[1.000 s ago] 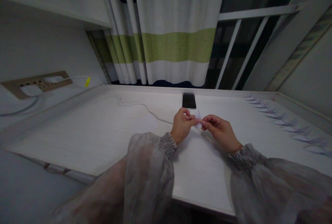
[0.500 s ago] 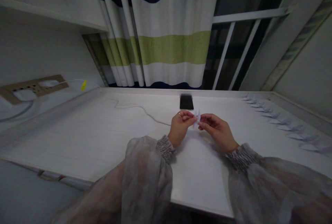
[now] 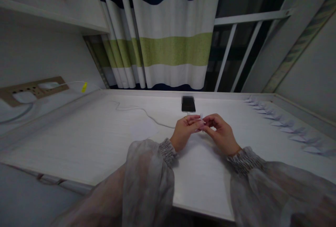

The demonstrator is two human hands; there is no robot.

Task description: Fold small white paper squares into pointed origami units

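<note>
Paper (image 3: 201, 116) sits over the counter (image 3: 91, 136) between left hand (image 3: 184, 130) and right hand (image 3: 222, 134), each grip pinched on it, where light, even fingertip pressure should avoid crushing so small a piece.

The left hand (image 3: 183, 130) and right hand (image 3: 221, 133) met over the desk (image 3: 105, 143), their fingertips pinching a small folded white paper (image 3: 201, 116) between them. Just beyond lay a dark phone (image 3: 188, 104), near the desk's far edge. A pale cable (image 3: 153, 118) wound in from the far left and passed out of sight behind the left hand. Along the right side stood a row of folded papers (image 3: 286, 129). A striped curtain (image 3: 175, 50) hung at the far side, left of a white railing (image 3: 226, 57).
</note>
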